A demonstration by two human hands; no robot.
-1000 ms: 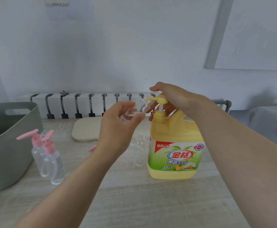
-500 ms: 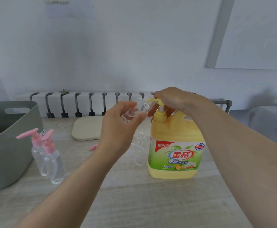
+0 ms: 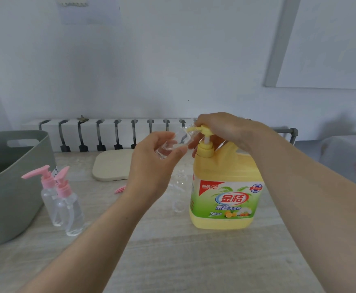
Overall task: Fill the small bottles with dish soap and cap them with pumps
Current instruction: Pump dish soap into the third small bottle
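R hand (image 3: 221, 129) has dropped onto pump head (image 3: 203, 130), fingers curled over it; L hand (image 3: 151, 166) grips small bottle (image 3: 168, 148) at spout (image 3: 189, 130) (fill step), next: steady strokes.

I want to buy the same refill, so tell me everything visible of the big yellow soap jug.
The big yellow soap jug is opaque yellow plastic, standing upright on the table. Its front label is green, red and blue with Chinese characters. A yellow pump tops the neck, its spout pointing left at the mouth of a small clear bottle held by the left hand. The right hand curls over the pump head.
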